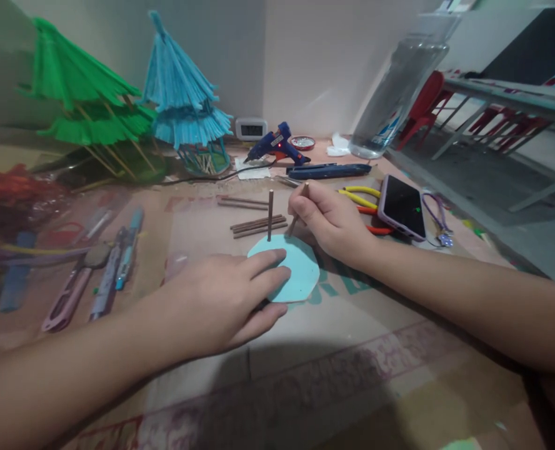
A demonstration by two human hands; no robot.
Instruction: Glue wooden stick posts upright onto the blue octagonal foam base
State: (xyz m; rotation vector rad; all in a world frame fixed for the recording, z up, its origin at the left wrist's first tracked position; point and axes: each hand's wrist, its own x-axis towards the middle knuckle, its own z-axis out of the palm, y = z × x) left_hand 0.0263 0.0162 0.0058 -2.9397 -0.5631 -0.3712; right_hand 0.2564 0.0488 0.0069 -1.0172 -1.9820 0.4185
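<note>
A light blue disc (300,275) with a slightly uneven edge lies on the covered table. My left hand (240,287) rests at its left side, two outstretched fingers flat on top and the thumb along the near edge. One brown stick (270,215) stands upright near the disc's far left rim. My right hand (329,219) pinches a second brown stick (293,226) between thumb and fingers. That stick is slightly tilted, its lower end at the disc's far edge; whether it is attached I cannot tell. Behind the disc lie several loose brown sticks (259,225).
Behind are a blue glue gun (272,145), dark blue cutter (329,170), white digital clock (252,129) and large clear bottle (394,94). Green (80,75) and blue (179,81) tiered models stand back left. A phone (402,207) and pliers (362,197) lie right; pens (130,247) left.
</note>
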